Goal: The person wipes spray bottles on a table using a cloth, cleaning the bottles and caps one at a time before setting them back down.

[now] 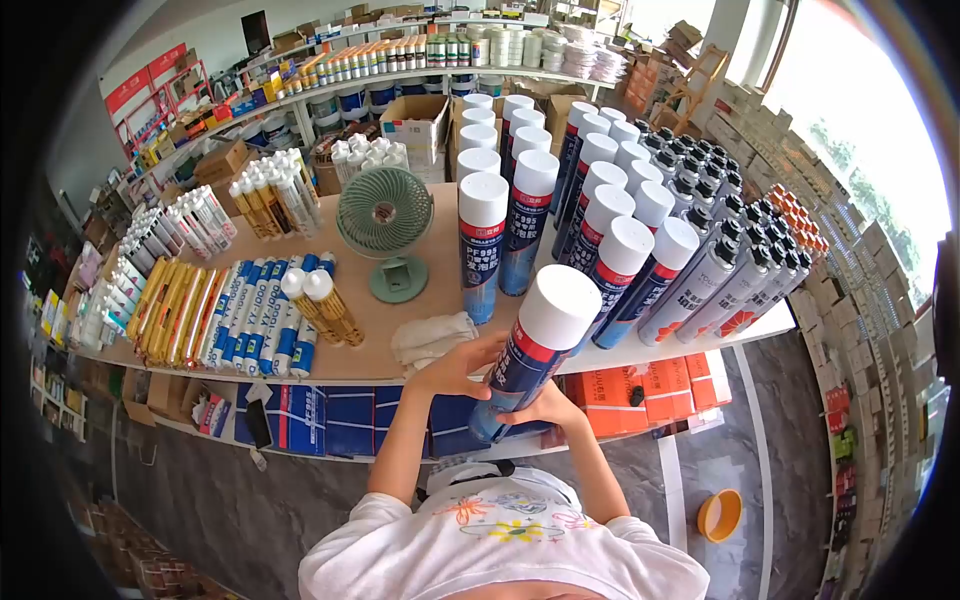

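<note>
A blue aerosol foam can [527, 362] with a white cap and a red band is held tilted in front of my chest, at the table's front edge. My left hand [460, 368] grips its left side, with the fingertips partly hidden behind the can. Lower down, my right hand [545, 406] is wrapped around the can near its base. A crumpled white cloth [433, 338] lies on the table beside my left hand. Matching cans [483, 250] stand in rows just beyond, the nearest close to the held one.
On the wooden table [355, 365] stand a green fan [385, 225], silver cans with black tops [690, 290], blue-and-white sealant tubes [262, 315] and gold cartridges [325, 305]. Blue boxes [345, 420] and orange boxes [610, 400] sit beneath. A yellow bucket [720, 515] is on the floor.
</note>
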`<action>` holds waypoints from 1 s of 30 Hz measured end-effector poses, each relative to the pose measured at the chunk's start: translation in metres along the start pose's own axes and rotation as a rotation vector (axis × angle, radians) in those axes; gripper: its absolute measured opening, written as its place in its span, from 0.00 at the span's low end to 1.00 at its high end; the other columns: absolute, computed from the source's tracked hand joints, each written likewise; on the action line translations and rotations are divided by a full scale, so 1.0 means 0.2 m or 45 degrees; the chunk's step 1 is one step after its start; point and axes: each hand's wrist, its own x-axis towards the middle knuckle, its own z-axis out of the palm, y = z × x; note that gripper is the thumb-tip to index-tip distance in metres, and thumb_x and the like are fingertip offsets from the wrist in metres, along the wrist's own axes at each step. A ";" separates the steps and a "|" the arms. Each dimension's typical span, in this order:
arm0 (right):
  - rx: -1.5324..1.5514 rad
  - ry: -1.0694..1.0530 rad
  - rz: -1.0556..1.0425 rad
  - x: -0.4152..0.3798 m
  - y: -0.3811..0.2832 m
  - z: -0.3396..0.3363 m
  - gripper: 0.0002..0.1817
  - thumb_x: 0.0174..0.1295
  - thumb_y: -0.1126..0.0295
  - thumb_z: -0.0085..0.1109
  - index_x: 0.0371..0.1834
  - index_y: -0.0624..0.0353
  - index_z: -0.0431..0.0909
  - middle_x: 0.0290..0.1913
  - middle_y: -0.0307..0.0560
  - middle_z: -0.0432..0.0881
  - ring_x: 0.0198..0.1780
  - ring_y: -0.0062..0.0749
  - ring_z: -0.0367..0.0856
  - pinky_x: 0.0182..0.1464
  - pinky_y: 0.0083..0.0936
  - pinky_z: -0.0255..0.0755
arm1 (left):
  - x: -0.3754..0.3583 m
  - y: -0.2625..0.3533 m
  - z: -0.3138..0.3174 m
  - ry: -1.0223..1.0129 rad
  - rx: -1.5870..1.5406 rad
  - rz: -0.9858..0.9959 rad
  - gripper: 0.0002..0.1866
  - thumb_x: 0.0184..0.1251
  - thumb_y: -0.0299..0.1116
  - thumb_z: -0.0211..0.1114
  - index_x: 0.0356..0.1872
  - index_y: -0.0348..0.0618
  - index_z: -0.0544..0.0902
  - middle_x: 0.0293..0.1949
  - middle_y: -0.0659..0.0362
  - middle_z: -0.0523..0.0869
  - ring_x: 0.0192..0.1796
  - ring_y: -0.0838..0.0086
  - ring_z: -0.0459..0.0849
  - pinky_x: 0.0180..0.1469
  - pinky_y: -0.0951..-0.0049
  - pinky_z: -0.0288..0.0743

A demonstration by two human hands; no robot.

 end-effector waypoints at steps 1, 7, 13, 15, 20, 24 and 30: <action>0.032 -0.046 0.011 -0.01 -0.01 0.00 0.36 0.37 0.72 0.82 0.55 0.59 0.77 0.50 0.41 0.82 0.52 0.29 0.79 0.58 0.29 0.74 | 0.01 -0.02 0.01 -0.037 -0.027 0.004 0.63 0.44 0.52 0.83 0.77 0.36 0.53 0.74 0.52 0.64 0.76 0.64 0.62 0.77 0.61 0.53; 0.114 -0.152 0.095 0.00 0.07 -0.04 0.39 0.38 0.71 0.82 0.58 0.60 0.74 0.52 0.43 0.81 0.54 0.30 0.78 0.59 0.29 0.73 | 0.05 -0.04 0.02 -0.016 0.015 0.073 0.62 0.41 0.54 0.84 0.75 0.37 0.59 0.71 0.53 0.69 0.73 0.66 0.66 0.76 0.63 0.56; 0.224 -0.215 0.112 0.00 0.04 -0.06 0.41 0.39 0.72 0.81 0.61 0.60 0.71 0.51 0.43 0.81 0.54 0.30 0.79 0.59 0.29 0.73 | 0.10 0.05 0.10 0.274 0.388 0.001 0.41 0.42 0.45 0.82 0.61 0.41 0.77 0.51 0.57 0.86 0.58 0.71 0.81 0.65 0.65 0.71; 0.146 -0.045 0.082 -0.01 0.03 -0.07 0.40 0.40 0.72 0.80 0.60 0.62 0.71 0.50 0.43 0.81 0.54 0.29 0.79 0.59 0.29 0.73 | 0.10 0.09 0.13 0.326 0.426 0.029 0.41 0.41 0.42 0.83 0.61 0.38 0.77 0.52 0.57 0.85 0.58 0.71 0.81 0.66 0.65 0.70; 0.041 -0.008 0.063 0.06 0.10 -0.20 0.40 0.47 0.69 0.78 0.64 0.67 0.69 0.58 0.46 0.79 0.60 0.29 0.76 0.65 0.30 0.68 | 0.17 0.15 0.21 0.603 0.555 0.180 0.40 0.42 0.39 0.83 0.58 0.32 0.76 0.47 0.52 0.86 0.48 0.72 0.86 0.55 0.70 0.80; -0.034 0.242 -0.071 0.11 0.17 -0.19 0.42 0.50 0.66 0.77 0.67 0.68 0.65 0.60 0.54 0.77 0.64 0.36 0.75 0.65 0.35 0.69 | 0.27 0.07 0.21 0.930 0.636 0.317 0.37 0.45 0.36 0.83 0.57 0.33 0.76 0.49 0.52 0.86 0.48 0.72 0.86 0.52 0.71 0.80; -0.630 0.715 -0.279 0.15 0.37 -0.12 0.42 0.50 0.68 0.78 0.66 0.70 0.64 0.54 0.62 0.78 0.59 0.51 0.79 0.60 0.39 0.73 | 0.42 -0.10 0.18 1.183 0.718 0.441 0.37 0.44 0.33 0.83 0.57 0.32 0.75 0.47 0.49 0.87 0.47 0.70 0.87 0.51 0.69 0.82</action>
